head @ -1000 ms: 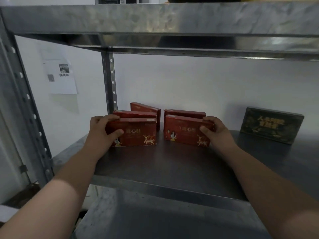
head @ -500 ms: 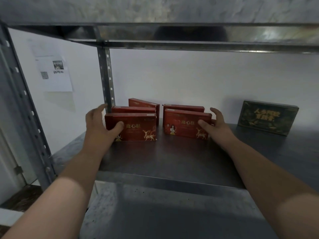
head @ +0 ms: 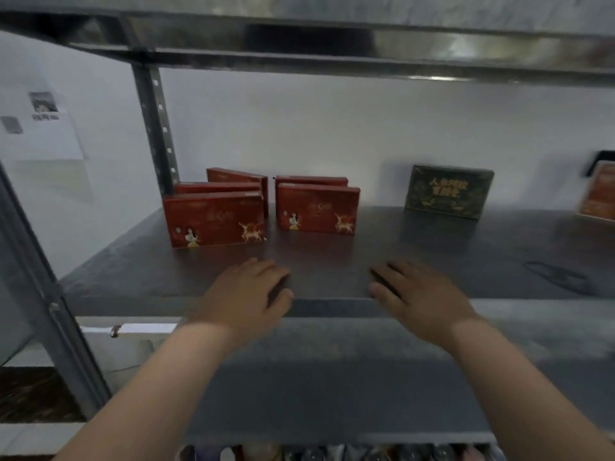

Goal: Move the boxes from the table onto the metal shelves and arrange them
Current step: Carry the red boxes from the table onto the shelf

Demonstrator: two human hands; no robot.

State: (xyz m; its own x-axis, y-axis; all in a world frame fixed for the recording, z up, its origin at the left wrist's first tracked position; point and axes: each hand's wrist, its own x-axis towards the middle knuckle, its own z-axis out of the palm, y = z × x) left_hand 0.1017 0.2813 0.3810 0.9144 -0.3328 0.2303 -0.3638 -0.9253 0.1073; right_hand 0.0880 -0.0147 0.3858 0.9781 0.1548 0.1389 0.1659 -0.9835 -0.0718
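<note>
Several red boxes stand upright in two rows on the metal shelf (head: 466,261). The left front red box (head: 214,218) has two more behind it; the right front red box (head: 317,207) has one behind it. A dark green box (head: 449,191) leans against the wall further right. My left hand (head: 246,294) and my right hand (head: 419,294) hover palm down over the shelf's front edge, fingers apart, holding nothing, well short of the boxes.
An orange box (head: 599,194) shows at the right edge. An upright perforated post (head: 156,128) rises behind the red boxes, another post (head: 50,294) at front left. A shelf board (head: 332,38) runs overhead. A lower shelf (head: 332,377) lies below my arms.
Both hands have let go of the front red boxes and pulled back to the shelf's front edge. The boxes stay standing in place. The view has shifted back and right.
</note>
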